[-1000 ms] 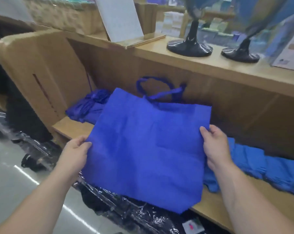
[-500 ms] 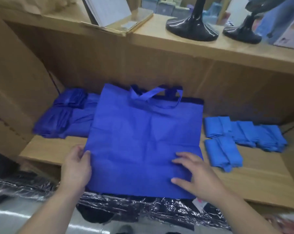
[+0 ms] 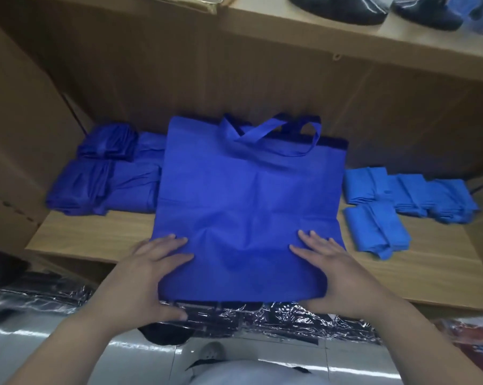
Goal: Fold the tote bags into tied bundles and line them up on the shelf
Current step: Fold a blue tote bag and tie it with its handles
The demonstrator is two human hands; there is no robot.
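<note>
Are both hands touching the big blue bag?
Touching. The head view shows the left hand and right hand with fingers flat on the tote bag's near corners.

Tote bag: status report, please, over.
Fingers of left hand and right hand flat on near corners of bag. It lies unfolded, spread on shelf, handles far side. To its left dark bags, to its right lighter bundles; nothing on top.
</note>
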